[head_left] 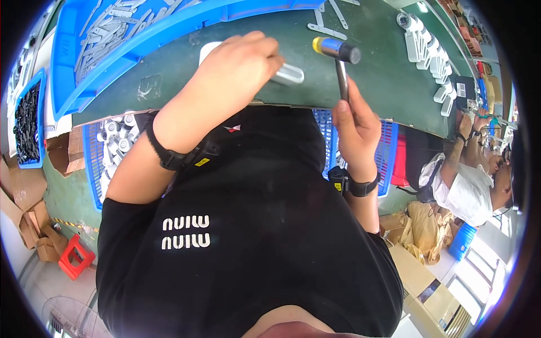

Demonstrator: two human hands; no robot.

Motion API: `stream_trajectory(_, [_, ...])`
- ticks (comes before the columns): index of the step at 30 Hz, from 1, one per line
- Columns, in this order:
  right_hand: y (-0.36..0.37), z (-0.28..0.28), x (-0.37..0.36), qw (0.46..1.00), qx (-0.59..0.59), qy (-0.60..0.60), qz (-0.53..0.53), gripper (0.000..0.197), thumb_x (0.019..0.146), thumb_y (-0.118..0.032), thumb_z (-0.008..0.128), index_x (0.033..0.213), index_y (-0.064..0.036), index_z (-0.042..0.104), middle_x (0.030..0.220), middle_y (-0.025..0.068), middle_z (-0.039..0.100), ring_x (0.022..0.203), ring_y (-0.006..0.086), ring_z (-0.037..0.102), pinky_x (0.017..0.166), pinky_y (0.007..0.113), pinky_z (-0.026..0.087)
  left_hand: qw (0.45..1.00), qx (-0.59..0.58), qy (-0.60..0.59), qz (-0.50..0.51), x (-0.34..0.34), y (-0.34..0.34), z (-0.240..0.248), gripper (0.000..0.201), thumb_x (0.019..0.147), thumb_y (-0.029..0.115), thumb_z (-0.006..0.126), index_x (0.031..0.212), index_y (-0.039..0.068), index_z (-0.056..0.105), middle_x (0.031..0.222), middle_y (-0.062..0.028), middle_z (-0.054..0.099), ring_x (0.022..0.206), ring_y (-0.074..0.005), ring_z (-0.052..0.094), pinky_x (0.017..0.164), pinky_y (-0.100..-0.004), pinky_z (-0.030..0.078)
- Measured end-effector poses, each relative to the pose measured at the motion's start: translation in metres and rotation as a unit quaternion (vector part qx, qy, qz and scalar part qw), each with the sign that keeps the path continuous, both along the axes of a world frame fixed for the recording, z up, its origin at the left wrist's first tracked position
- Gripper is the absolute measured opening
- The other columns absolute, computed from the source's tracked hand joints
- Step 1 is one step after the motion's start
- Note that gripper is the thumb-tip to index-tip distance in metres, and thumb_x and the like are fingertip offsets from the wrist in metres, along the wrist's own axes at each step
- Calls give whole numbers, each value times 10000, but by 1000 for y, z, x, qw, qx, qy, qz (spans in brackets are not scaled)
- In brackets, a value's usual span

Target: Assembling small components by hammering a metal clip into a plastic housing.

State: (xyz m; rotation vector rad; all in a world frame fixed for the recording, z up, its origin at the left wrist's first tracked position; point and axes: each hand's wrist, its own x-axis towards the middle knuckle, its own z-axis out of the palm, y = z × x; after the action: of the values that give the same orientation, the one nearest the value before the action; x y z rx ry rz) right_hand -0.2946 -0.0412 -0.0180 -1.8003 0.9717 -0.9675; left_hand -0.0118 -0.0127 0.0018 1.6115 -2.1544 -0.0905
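My right hand (358, 127) is closed around the handle of a small mallet (336, 50), whose head has one yellow face and one black face. The mallet's head is raised over the green tabletop (375, 79). Over a white, elongated part (291, 74) on the table lies my left hand (243, 62), its fingers curled around the middle. Both ends of that part stick out from under the hand; the rest is hidden by it. Beyond the mallet lie a few flat grey metal strips (327, 29).
A blue tray (66, 73) of flat metal strips stands at the far left. Rows of white parts (428, 50) line the right side. Blue baskets (93, 163) hang below the table edge, one holding white parts. Another person (465, 188) works at the right.
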Motion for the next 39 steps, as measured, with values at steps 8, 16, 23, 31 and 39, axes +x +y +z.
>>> stream_trajectory(8, [-3,-7,-5,996,83,-4,23,476,1103,-66,638,1578,-68,611,822,-17,653,721,68,582,693,246,494,997,-48,65,-17,23,18,2,314,847,-57,709,1128,52,800,1391,-154,687,1287,-360,650,1069,-440,543])
stream_trajectory(16, [-11,7,8,999,4,-2,43,524,1092,7,609,1612,-28,556,934,23,691,784,110,601,757,262,520,982,-126,134,35,27,13,-45,226,936,12,788,1161,3,765,1212,-145,772,1070,-369,745,939,-426,614])
stream_trajectory(23, [-27,-5,24,992,-83,50,75,523,1044,36,640,1561,-40,620,880,60,688,727,111,587,720,266,521,966,-196,163,31,26,10,-62,256,852,2,829,1101,27,777,1104,-78,765,955,-304,742,853,-425,589])
stream_trajectory(31, [-13,9,15,993,-102,-35,42,596,1035,44,632,1605,-126,593,787,76,654,667,114,562,693,257,512,967,-208,142,37,25,8,-63,230,845,8,827,1066,53,779,1075,-38,765,907,-271,730,768,-392,536])
stream_trajectory(39, [-13,20,23,992,-101,26,72,566,998,91,626,1547,-49,627,986,212,781,659,271,615,734,318,559,962,-182,199,43,25,8,-64,163,898,48,811,1056,34,772,1058,-61,761,920,-316,729,795,-387,563])
